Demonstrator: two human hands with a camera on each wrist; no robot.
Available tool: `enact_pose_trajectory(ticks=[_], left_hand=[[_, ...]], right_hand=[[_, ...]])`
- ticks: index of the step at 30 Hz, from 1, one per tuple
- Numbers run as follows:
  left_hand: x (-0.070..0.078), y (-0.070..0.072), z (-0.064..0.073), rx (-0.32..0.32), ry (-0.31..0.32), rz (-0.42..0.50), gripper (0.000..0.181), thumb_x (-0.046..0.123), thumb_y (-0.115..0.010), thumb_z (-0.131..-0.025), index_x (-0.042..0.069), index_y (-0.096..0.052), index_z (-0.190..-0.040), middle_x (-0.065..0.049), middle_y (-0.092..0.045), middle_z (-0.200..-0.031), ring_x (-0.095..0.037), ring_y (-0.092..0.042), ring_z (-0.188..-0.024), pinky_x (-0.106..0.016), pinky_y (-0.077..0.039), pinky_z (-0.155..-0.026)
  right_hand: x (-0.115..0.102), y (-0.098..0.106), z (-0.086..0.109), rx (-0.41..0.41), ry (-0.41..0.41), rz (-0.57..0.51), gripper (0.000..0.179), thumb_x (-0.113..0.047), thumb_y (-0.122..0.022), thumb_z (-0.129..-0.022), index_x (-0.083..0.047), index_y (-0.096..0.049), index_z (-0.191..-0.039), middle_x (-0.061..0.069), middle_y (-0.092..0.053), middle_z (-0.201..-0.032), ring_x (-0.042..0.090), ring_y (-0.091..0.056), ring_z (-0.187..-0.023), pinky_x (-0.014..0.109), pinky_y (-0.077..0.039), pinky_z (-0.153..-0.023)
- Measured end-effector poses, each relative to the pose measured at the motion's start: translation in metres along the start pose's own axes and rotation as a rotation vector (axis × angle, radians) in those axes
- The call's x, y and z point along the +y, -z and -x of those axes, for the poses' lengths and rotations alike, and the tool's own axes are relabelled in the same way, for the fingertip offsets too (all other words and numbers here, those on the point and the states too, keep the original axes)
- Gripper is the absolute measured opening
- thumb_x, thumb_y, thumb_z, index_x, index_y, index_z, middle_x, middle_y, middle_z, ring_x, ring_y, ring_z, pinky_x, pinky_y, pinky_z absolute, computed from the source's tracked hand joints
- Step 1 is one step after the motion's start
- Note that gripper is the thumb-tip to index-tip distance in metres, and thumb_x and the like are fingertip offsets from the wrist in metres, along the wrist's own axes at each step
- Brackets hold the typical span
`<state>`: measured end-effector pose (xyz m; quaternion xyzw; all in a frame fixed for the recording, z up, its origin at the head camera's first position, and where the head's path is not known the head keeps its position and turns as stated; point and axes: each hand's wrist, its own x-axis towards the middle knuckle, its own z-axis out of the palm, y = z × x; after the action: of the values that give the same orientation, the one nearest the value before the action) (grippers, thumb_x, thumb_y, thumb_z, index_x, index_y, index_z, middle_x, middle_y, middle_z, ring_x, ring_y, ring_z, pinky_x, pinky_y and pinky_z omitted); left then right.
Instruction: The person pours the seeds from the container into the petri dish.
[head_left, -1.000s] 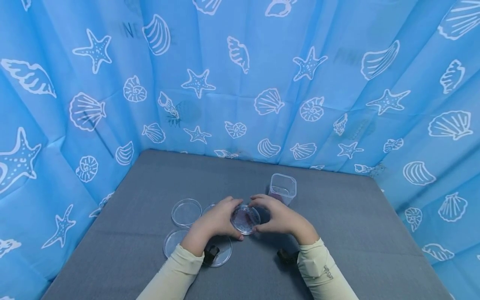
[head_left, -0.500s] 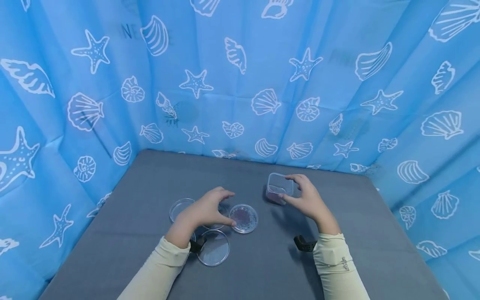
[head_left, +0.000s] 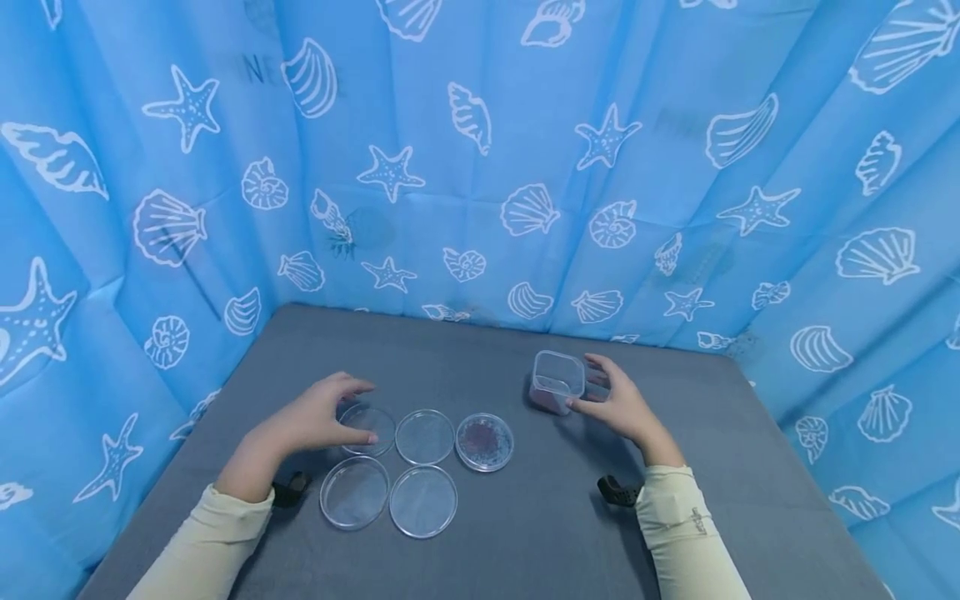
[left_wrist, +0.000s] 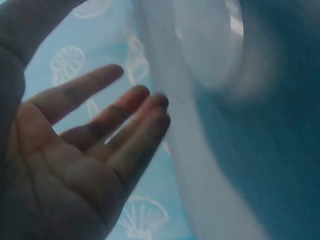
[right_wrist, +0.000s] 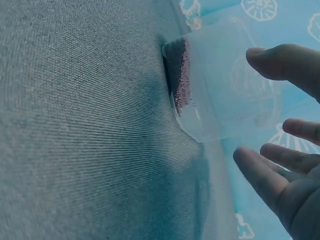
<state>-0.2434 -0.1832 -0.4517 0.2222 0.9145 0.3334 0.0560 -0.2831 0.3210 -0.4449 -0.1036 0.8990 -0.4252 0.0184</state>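
Note:
My left hand (head_left: 311,421) is spread with relaxed fingers over the back-left clear petri dish (head_left: 378,427) and overlaps part of it. In the left wrist view the palm and fingers (left_wrist: 114,155) show nothing held. At the right, my right hand (head_left: 621,408) is held in a loose C at the right side of a clear plastic tub (head_left: 557,385). Dark reddish grains (right_wrist: 182,75) lie in the tub's bottom, seen in the right wrist view. Between the hands, a petri dish with reddish grains (head_left: 484,442) rests on the table.
Three more clear petri dishes lie close together: one at back middle (head_left: 425,437), one at front left (head_left: 355,493), one at front right (head_left: 423,502). A grey cloth covers the table (head_left: 540,533). Blue shell-patterned curtains (head_left: 465,208) rise behind and beside it.
Both hands have left the petri dish of grains, which now rests on the table. My left hand moved left to the empty dishes; my right hand moved right to the tub.

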Motion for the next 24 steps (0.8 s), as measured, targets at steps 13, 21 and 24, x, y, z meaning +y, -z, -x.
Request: enact_pose_trajectory(ticks=[13,21,24], left_hand=[[-0.023,0.011,0.017,-0.117,-0.019,0.171,0.095,0.022,-0.096,-0.077,0.003,-0.047,-0.157,-0.027,-0.051,-0.146,-0.043,-0.060,-0.124,-0.051,-0.062,-0.097],[-0.020,0.011,0.011,-0.140,-0.041,0.143,0.090,0.008,-0.089,-0.077,0.009,-0.048,-0.158,-0.023,-0.051,-0.149,-0.047,-0.055,-0.131,-0.065,-0.053,-0.102],[-0.019,0.010,0.009,-0.153,-0.028,0.142,0.092,0.005,-0.088,-0.077,0.008,-0.047,-0.159,-0.023,-0.050,-0.149,-0.047,-0.054,-0.133,-0.065,-0.053,-0.105]], right_hand=[[0.009,-0.001,-0.011,-0.057,-0.034,-0.102,0.099,-0.018,-0.088,-0.088,-0.002,-0.028,-0.165,0.027,-0.031,-0.169,0.051,-0.038,-0.152,0.058,-0.050,-0.115],[0.012,-0.004,-0.015,-0.081,-0.034,-0.151,0.100,-0.015,-0.087,-0.089,-0.003,-0.024,-0.167,0.027,-0.028,-0.171,0.053,-0.034,-0.153,0.064,-0.044,-0.118],[0.011,-0.005,-0.014,-0.083,-0.023,-0.177,0.099,-0.011,-0.085,-0.090,-0.001,-0.024,-0.166,0.029,-0.029,-0.169,0.054,-0.034,-0.154,0.064,-0.043,-0.119]])
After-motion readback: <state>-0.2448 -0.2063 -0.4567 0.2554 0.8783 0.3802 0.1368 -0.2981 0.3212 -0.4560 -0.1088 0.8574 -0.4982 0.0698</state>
